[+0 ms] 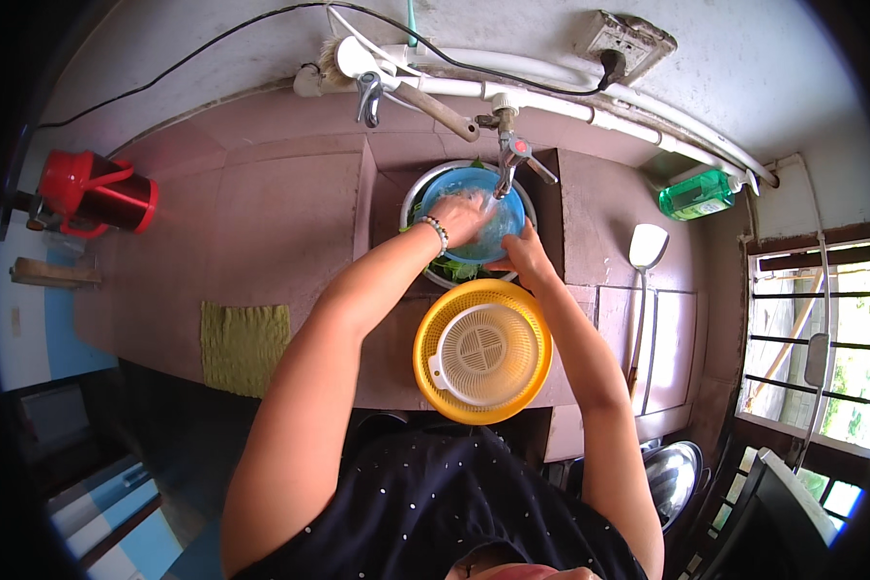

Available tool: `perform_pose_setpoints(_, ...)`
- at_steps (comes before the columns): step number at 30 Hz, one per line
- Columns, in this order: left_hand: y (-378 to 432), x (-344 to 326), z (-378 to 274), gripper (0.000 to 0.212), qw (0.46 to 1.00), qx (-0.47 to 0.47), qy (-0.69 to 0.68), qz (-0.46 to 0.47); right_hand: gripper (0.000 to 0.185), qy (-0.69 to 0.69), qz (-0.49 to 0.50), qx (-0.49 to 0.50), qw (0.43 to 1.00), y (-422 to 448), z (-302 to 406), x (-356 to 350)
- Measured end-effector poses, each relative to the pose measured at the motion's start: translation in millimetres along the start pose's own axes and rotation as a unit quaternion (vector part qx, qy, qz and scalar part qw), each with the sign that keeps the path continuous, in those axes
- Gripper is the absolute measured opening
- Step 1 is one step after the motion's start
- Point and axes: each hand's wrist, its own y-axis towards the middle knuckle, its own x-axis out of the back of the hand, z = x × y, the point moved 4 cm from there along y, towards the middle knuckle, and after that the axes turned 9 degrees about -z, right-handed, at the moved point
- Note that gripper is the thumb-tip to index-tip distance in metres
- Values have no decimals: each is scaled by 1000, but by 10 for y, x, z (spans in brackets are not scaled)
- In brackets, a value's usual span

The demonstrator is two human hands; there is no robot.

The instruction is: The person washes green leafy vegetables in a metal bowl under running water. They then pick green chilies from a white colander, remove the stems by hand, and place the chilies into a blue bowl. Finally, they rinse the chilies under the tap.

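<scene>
A light-blue plastic basin (471, 254) sits in the mouth of a larger metal basin (407, 206) in the sink. Green leaves (464, 271) show around its lower edge. Water runs from a metal tap (508, 163) into the blue basin. My left hand (462, 217), a beaded bracelet (438, 230) at its wrist, is inside the blue basin by the stream; splashing and blur hide its fingers. At the basin's right rim, my right hand (528, 255) grips the edge. A white plastic strainer (482, 350) rests inside a yellow colander (422, 355) on the counter's front part.
A red thermos jug (109, 192) and a green cloth (243, 348) are to the left. On the right are a green soap bottle (696, 196) and a long-handled spatula (648, 250). A wooden-handled brush (435, 109) hangs before the wall pipe; a plug (612, 65) sits above.
</scene>
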Motion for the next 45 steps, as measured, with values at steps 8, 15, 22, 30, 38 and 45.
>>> perform_pose_setpoints(8, -31, 350, -101, 47, 985, 101, -83, -110, 56, 48, 62, -58, 995, 146, -171, 153)
perform_pose_setpoints(15, -275, 71, 28, 47, 969, 153, -183, -62, 55, -15, 55, -38, 998, 11, 44, -106)
perform_pose_setpoints(22, -523, -222, 186, 49, 893, 339, -264, -130, 54, -161, 54, -55, 984, 123, 45, -350)
perform_pose_setpoints(30, -573, -1219, 385, 53, 643, 365, -595, -314, 70, -636, -22, 122, 762, 141, 386, -1075)
perform_pose_setpoints(38, -731, -885, 232, 43, 427, 467, -687, -357, 69, -759, -49, 348, 548, -494, 488, -2011)
perform_pose_setpoints(45, -544, -713, 139, 57, 739, 422, -489, -193, 47, -379, 33, -47, 924, 177, 376, -665)
